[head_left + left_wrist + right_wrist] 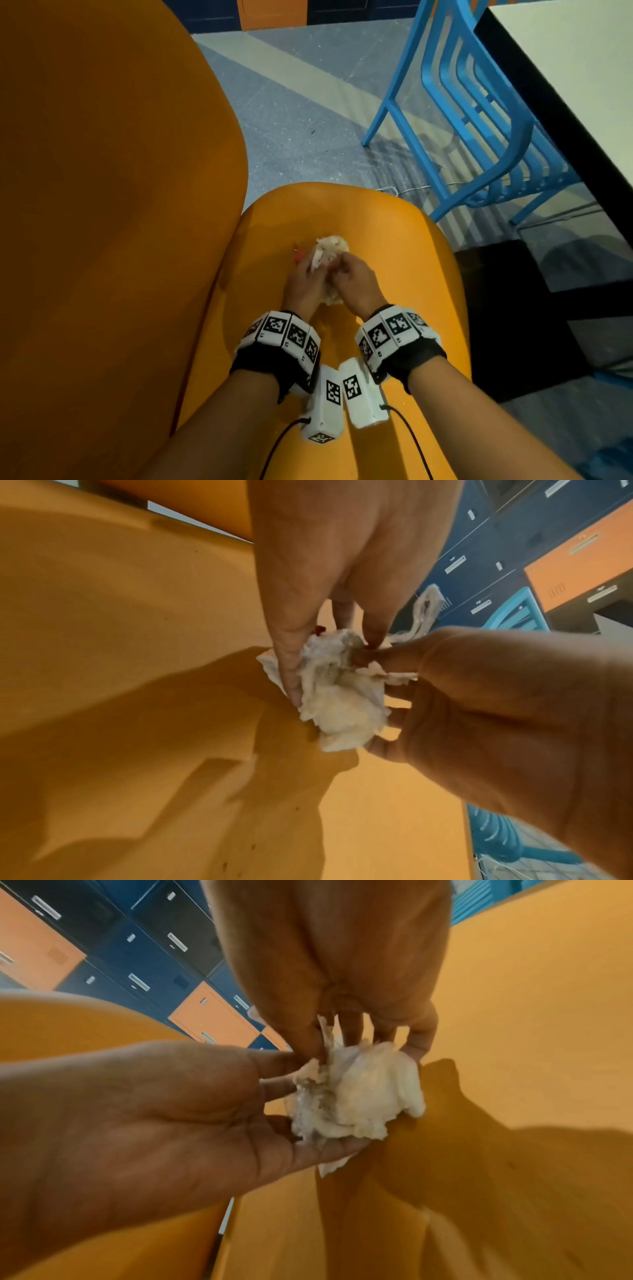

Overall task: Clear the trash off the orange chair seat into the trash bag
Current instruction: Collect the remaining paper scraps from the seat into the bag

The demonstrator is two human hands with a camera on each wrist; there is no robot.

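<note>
A crumpled white tissue wad (331,247) lies at the middle of the orange chair seat (394,246). Both hands meet over it. My left hand (310,270) grips the wad's left side, thumb and fingers curled onto the paper (335,696). My right hand (342,270) pinches the wad (363,1091) from the right, its fingertips dug into the top. A torn strand of tissue (424,610) trails off behind the fingers. A small red scrap (297,254) sits on the seat just left of my left hand. No trash bag is clearly seen.
The orange backrest (102,205) rises close on the left. A blue slatted chair (479,120) and a white table with a black edge (582,85) stand to the right. A dark shape (507,308) lies on the floor beside the seat. Blue and orange lockers (137,961) line the back.
</note>
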